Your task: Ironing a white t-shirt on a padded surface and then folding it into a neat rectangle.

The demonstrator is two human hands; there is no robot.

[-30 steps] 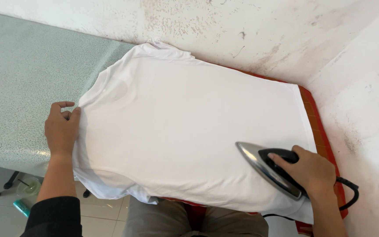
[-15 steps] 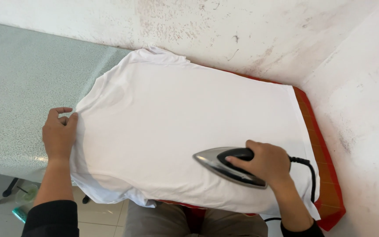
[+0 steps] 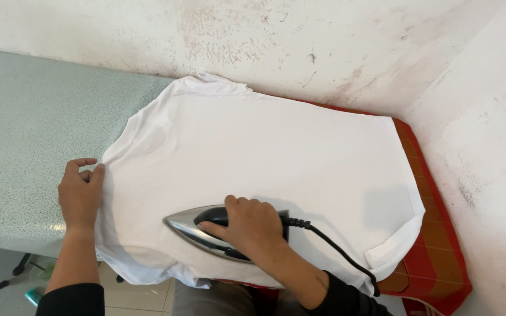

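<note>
Flat across the middle of the view lies a white cotton T-shirt (image 3: 265,152), spread over a red-orange patterned cloth (image 3: 434,246) that shows along the edge from two o'clock down to five o'clock. Toward six o'clock, a chrome-soled electric iron with a black handle (image 3: 206,231) sits on the shirt's near half, its pointed nose aimed toward nine o'clock. The right hand (image 3: 250,225) is wrapped over the handle, fingers curled closed around it. A black power cord (image 3: 335,248) runs from the iron's heel toward five o'clock and drops over the shirt's edge.

At nine o'clock the left hand (image 3: 80,193) rests at the shirt's edge, fingers bent and pinching the white fabric between thumb and fingertips. Beneath that hand, a speckled grey-green tabletop (image 3: 36,129) stretches toward ten o'clock. A stained white wall (image 3: 323,47) fills twelve o'clock and turns a corner toward three o'clock.
</note>
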